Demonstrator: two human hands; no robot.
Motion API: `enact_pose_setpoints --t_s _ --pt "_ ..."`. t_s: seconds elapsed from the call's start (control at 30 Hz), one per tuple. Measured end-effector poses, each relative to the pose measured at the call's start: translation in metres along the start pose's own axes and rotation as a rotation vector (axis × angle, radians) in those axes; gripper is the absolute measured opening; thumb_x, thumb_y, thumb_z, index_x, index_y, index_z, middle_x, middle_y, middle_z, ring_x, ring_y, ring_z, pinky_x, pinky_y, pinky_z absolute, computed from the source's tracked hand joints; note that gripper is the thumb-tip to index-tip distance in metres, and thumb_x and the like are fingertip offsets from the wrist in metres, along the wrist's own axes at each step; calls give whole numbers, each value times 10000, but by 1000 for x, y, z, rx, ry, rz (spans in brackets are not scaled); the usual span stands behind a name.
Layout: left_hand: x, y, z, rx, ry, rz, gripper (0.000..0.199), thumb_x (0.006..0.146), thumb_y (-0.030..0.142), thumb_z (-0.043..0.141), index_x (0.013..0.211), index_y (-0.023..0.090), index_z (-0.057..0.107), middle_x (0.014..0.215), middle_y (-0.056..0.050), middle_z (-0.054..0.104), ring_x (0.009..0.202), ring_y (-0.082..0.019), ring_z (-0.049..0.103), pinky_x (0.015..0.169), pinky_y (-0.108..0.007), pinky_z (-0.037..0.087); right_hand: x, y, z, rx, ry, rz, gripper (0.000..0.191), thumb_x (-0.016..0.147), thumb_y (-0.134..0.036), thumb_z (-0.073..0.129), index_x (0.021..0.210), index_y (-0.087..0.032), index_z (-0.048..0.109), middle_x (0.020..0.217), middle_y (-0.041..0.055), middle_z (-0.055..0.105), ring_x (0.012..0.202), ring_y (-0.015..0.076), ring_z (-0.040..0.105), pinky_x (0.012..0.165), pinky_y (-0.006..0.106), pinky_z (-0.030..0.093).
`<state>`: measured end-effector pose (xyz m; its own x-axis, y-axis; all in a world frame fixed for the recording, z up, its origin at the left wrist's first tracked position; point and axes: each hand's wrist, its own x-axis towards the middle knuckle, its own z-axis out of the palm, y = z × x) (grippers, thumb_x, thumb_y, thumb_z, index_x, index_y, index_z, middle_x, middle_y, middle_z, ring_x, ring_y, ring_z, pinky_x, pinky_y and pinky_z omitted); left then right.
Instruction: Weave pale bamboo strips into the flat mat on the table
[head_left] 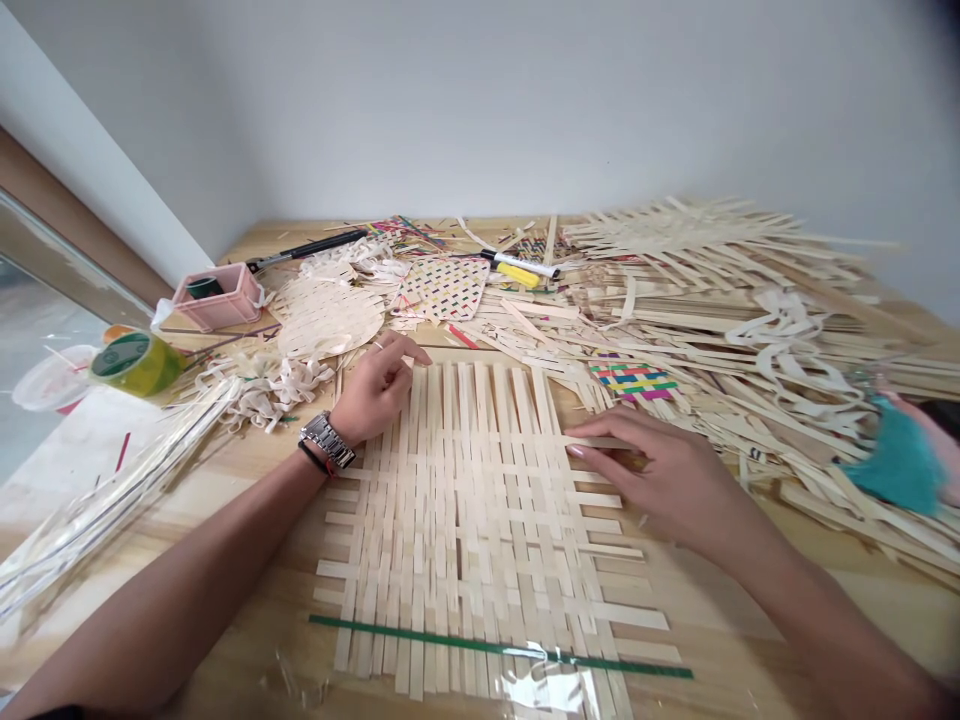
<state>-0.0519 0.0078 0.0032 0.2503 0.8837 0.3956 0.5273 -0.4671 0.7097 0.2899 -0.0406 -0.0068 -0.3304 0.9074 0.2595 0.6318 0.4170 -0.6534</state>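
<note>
"What is on the bench (697, 610)?"

"A big flat mat (465, 520) made of pale woven strips. It lies right in front of the person, in the middle of the bench. A green strip (495, 646) lies across its near end, with clear plastic (551, 690) over part of it."

"Where is the left hand (375, 392)?"

"It rests on the far edge of the mat. Its grip is loose, with the fingers a bit curled and nothing held. A silver watch (327, 440) sits on that wrist."

"And the right hand (660, 470)?"

"It is at the right side of the mat. Its grip is open too. The fingertips (577, 450) touch a strip that sticks out, but they do not pinch it."

"What else is near?"

"Past the mat is a round woven mat (330, 318) and a small bright mat (634, 380). A big pile of loose strips (712, 320) lies on the right, and a pink box (217, 297) and a roll of tape (135, 364) are on the left"
</note>
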Motion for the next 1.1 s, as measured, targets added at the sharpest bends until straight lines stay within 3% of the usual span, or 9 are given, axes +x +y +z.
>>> enact_pose_setpoints --t_s 0.1,0.4,0.53,0.73,0.9,1.1 --pt "0 -2 1 -122 -30 -65 246 866 99 532 1017 213 689 1104 -63 581 625 -100 455 509 -248 375 0 1 0 -4 0 5 333 1005 -563 612 932 -271 756 973 67 785 844 210 750 693 330 609" --pt "2 -2 -4 -283 -114 -206 182 905 217 617 1084 214 652 1197 -65 608 516 -32 402 417 -201 303 0 1 -3 -18 -25 9 324 1004 -564 620 945 -278 758 975 63 796 838 212 753 709 342 612" --pt "2 -2 -6 -326 -162 -267 188 932 262 639 1116 225 626 1059 -36 655 485 -42 407 418 -217 274 1 6 -6 -53 -21 -29 319 1011 -565 604 965 -292 763 973 56 799 839 222 752 747 377 604" --pt "4 -1 -6 -325 -198 -232 209 926 290 631 1115 202 628 966 -18 662 617 -92 540 527 -229 428 2 10 -8 -57 -17 -52 319 1004 -571 617 956 -292 765 968 46 791 836 224 745 791 400 592" --pt "4 2 -7 -285 -218 -232 211 937 300 613 1118 193 636 856 -12 666 701 -133 603 582 -238 456 2 12 -7 -46 -31 -72 303 1012 -550 621 939 -292 761 949 46 786 846 229 730 768 400 573" --pt "4 3 -7 -243 -253 -246 195 924 301 624 1070 181 674 786 -3 680 582 -116 536 538 -243 414 1 13 -7 -42 -33 -73 290 1021 -530 619 958 -283 757 961 46 780 839 214 725 750 381 566"
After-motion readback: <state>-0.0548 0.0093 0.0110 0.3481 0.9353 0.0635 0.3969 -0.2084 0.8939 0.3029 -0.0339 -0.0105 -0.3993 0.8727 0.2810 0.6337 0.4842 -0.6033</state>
